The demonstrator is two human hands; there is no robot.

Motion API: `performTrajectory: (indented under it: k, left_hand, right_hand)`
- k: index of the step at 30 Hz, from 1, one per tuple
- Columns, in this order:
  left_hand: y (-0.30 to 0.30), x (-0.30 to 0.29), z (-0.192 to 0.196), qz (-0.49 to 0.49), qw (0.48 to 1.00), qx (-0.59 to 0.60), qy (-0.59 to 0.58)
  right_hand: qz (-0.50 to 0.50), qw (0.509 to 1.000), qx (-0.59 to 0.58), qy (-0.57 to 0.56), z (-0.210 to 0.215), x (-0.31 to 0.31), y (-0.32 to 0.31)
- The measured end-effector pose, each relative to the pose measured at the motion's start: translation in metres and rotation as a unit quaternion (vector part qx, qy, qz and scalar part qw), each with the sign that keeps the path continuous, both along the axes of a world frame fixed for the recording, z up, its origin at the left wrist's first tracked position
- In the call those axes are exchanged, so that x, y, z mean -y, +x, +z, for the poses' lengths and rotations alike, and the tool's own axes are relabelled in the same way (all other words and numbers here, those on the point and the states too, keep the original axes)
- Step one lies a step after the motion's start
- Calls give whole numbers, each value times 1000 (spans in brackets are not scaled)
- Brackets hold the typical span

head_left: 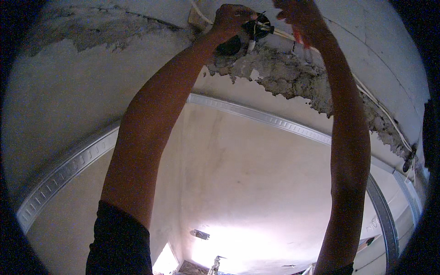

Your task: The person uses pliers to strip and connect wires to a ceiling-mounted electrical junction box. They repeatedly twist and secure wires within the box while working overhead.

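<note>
Head view: my left hand (231, 20) is clenched against a round black junction box (256, 30) set in the ceiling (68, 101), far up top. Its white cable (366, 94) runs rightward along broken plaster (293, 78). My right hand (295, 13) grips a red-handled tool (298, 36).

arms: both raised overhead | left hand (231, 20): fingers curled | right hand (293, 13): closed, pinching
</note>
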State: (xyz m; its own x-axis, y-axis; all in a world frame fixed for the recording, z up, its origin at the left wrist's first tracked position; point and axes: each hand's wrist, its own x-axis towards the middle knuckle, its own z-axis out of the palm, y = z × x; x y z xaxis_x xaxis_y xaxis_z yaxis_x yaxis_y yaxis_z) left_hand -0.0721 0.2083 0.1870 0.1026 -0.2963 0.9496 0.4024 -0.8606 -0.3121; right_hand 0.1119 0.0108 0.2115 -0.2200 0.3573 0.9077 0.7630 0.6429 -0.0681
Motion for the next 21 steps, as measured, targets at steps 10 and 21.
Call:
performTrajectory:
  k: [10,21]
  left_hand:
    - [1,21,-9,-145,967,53,-204]
    - [3,34,-33,-99,977,65,-175]
  right_hand:
    - [-100,991,-87,-21,-175,129,37]
    - [69,816,-219,-531,-488,143,80]
